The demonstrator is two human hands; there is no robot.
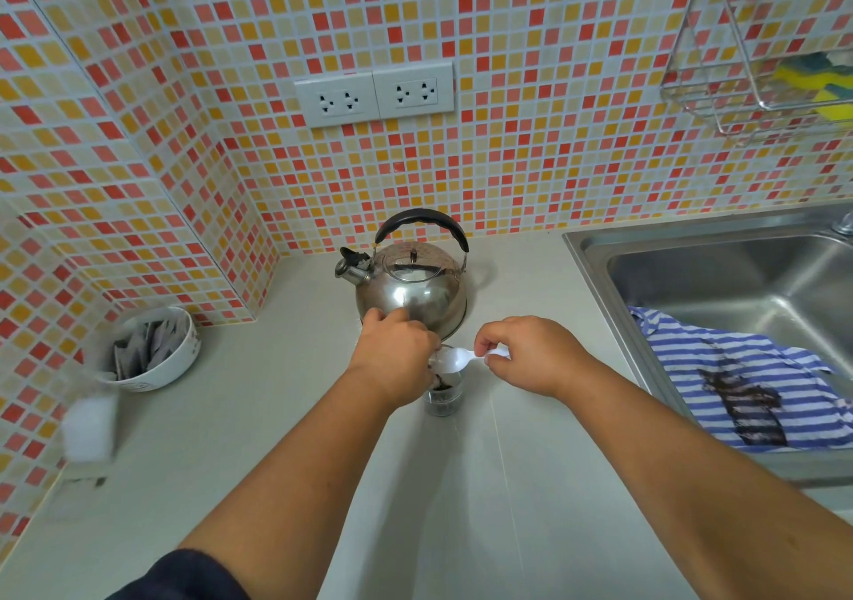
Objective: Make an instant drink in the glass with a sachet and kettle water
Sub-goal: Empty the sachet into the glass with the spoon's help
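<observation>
A small clear glass (444, 398) stands on the pale counter, with dark powder inside it. My left hand (393, 354) is closed at the glass's left rim, and what it holds is hidden under the fingers. My right hand (531, 354) pinches the handle of a white plastic spoon (454, 360), whose bowl hovers over the glass mouth. A steel kettle (412, 286) with a black handle sits just behind the glass, its spout facing left.
A white bowl (177, 359) of grey sachets sits at the left by the tiled wall. A steel sink (738, 285) lies to the right, a striped stained cloth (738, 392) draped over its edge. Sockets (375, 95) and a wire rack (761, 45) hang on the wall.
</observation>
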